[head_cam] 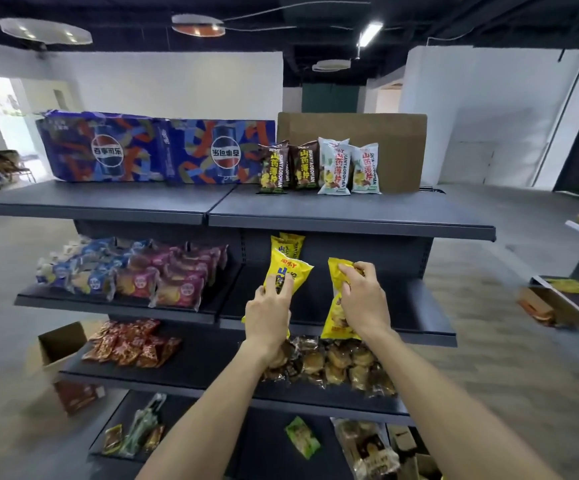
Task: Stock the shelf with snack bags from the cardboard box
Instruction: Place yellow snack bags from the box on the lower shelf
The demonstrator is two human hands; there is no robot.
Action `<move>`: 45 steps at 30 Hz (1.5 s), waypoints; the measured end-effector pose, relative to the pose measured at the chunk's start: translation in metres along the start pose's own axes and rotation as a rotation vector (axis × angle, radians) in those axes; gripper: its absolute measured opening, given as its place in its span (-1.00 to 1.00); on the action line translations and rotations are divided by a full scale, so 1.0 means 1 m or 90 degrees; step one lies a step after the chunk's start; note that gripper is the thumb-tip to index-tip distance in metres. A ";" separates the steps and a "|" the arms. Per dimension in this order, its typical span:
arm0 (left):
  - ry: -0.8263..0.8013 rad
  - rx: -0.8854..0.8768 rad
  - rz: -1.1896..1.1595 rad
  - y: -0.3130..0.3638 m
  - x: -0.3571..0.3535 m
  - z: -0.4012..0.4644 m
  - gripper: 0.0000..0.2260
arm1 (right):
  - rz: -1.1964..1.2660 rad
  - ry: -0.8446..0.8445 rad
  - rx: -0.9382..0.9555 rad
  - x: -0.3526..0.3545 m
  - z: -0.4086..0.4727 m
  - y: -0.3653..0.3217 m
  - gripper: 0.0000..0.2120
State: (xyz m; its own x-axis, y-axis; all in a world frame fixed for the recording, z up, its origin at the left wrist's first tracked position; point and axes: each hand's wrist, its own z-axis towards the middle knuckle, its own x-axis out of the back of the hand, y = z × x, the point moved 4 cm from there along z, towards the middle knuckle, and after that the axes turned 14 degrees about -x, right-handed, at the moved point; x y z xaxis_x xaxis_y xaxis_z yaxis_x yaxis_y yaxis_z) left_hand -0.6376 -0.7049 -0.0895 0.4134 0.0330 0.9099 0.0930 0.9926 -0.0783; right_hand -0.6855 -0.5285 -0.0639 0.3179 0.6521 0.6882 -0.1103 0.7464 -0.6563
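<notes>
Each hand — left hand (270,311), right hand (362,299) — has fingers clamped on a yellow chip bag (286,277) over the second shelf (430,327). Probably light, puffy, crushable — hold the edges gently.

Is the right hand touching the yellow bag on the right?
Touching. The head view shows the right hand with fingers curled over the right yellow bag, gripping it.

Two blue cola cartons (153,152) stand far left, a brown board (385,133) upright to their right, a chair (7,166) beyond.
</notes>
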 end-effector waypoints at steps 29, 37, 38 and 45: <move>0.037 0.007 0.049 -0.077 -0.149 0.132 -0.44 | -0.057 -0.075 0.002 -0.172 0.160 0.009 -0.60; 0.126 -0.020 0.034 -0.086 -0.202 0.180 -0.44 | -0.078 -0.007 -0.001 -0.229 0.204 0.033 -0.61; 0.138 -0.016 0.031 -0.088 -0.211 0.187 -0.47 | -0.082 -0.002 -0.001 -0.235 0.213 0.033 -0.60; 0.120 -0.001 0.051 -0.100 -0.266 0.220 -0.48 | -0.089 0.052 0.010 -0.266 0.267 0.027 -0.57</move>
State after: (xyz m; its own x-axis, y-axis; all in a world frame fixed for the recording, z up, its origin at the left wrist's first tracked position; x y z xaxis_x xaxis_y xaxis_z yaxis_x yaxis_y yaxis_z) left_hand -0.9565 -0.7870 -0.2345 0.5814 0.0889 0.8088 0.0542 0.9876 -0.1476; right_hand -1.0245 -0.6465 -0.1822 0.4064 0.5296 0.7446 -0.0738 0.8313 -0.5510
